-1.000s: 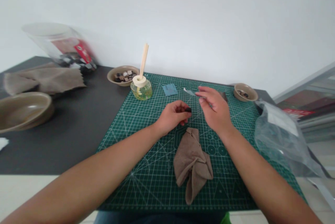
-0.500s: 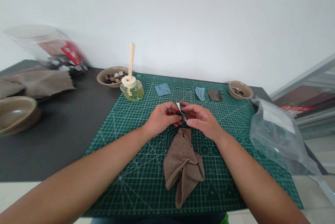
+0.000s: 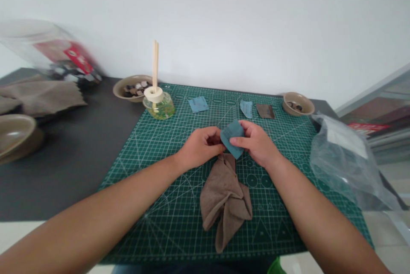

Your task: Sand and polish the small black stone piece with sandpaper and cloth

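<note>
Over the brown cloth, my right hand pinches a small square of blue-green printed paper, which looks like sandpaper, with thumb on top. The printed face is turned toward me. My left hand is closed at the left edge of the square; its fingertips are partly hidden, and what they hold is unclear. The cloth lies crumpled on the green cutting mat just below both hands. Beyond them lie two light blue squares and a brown square.
A reed diffuser stands at the mat's back left, beside a bowl of small pieces. Another bowl sits back right, near a clear plastic bag. At far left are a bowl, brown cloth and a clear container.
The small square, seen nearly edge-on before, now shows its blue-green printed face in my right hand. My left hand has stayed closed beside it. The view has shifted slightly.
</note>
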A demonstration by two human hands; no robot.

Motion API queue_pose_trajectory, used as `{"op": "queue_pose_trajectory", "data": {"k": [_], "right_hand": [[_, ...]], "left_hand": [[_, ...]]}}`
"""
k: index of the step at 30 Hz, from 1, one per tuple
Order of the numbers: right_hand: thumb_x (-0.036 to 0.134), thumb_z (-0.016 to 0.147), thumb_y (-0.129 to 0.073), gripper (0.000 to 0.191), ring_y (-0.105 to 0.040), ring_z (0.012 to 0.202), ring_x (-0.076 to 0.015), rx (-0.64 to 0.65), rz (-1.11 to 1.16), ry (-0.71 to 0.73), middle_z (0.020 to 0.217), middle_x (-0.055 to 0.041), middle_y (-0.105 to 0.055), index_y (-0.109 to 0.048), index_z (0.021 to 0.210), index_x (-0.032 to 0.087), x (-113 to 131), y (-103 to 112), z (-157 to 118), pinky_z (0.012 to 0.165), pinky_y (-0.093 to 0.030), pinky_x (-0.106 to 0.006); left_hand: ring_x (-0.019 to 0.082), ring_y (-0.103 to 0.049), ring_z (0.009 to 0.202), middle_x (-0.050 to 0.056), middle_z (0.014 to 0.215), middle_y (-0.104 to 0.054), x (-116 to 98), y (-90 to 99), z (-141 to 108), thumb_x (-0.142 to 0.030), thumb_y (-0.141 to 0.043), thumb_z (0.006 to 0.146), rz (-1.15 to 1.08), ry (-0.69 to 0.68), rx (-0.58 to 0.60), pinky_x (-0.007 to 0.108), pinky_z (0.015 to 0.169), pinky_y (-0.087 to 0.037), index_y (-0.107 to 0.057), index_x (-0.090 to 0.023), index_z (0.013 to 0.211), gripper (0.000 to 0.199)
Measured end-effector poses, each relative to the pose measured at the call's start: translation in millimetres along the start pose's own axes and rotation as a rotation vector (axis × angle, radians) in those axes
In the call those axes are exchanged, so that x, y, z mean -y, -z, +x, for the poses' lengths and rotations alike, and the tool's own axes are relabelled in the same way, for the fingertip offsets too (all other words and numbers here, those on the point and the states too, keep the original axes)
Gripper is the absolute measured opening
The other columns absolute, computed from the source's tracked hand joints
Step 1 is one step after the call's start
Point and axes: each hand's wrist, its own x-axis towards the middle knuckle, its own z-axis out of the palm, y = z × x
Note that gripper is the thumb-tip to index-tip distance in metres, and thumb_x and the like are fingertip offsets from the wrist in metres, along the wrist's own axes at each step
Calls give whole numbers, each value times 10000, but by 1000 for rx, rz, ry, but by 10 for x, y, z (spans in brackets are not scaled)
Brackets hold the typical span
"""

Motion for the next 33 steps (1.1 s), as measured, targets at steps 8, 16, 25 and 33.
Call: {"op": "queue_pose_trajectory", "data": {"k": [8, 16, 25, 33], "right_hand": [[378, 621, -890, 309, -629, 603, -122, -18, 123, -38, 748, 7, -727, -710, 799, 200, 48, -13, -19, 564, -518, -249], [356, 663, -851, 260, -592, 579, -132, -15, -39, -56, 690, 19, -681, -703, 796, 188, -16, -19, -17, 539, -480, -258], [247, 631, -866, 204, -472, 539, -94, -42, -215, -14, 607, 54, -599, -696, 723, 180, -46, 17, 2, 502, -369, -221], [320, 592, -873, 303, -646, 557, -145, -41, 30, -79, 686, 18, -695, -654, 762, 199, 27, -44, -5, 539, -551, -278]], "left_hand": [[121, -571, 628, -3, 706, -654, -6, 0, -12, -182, -739, 723, 30, -35, -10, 214, 558, -446, -722, -160, 854, 134], [111, -570, 623, -10, 698, -664, -22, -1, -26, -175, -703, 745, 21, -49, 20, 210, 574, -442, -703, -157, 823, 81], [113, -564, 614, -16, 663, -653, -14, -8, -33, -177, -731, 727, 31, -45, 39, 202, 551, -422, -722, -162, 778, 54], [137, -665, 611, 40, 761, -742, -46, 7, -21, -291, -724, 790, -137, -16, 60, 243, 560, -543, -649, -153, 895, 189]]}}
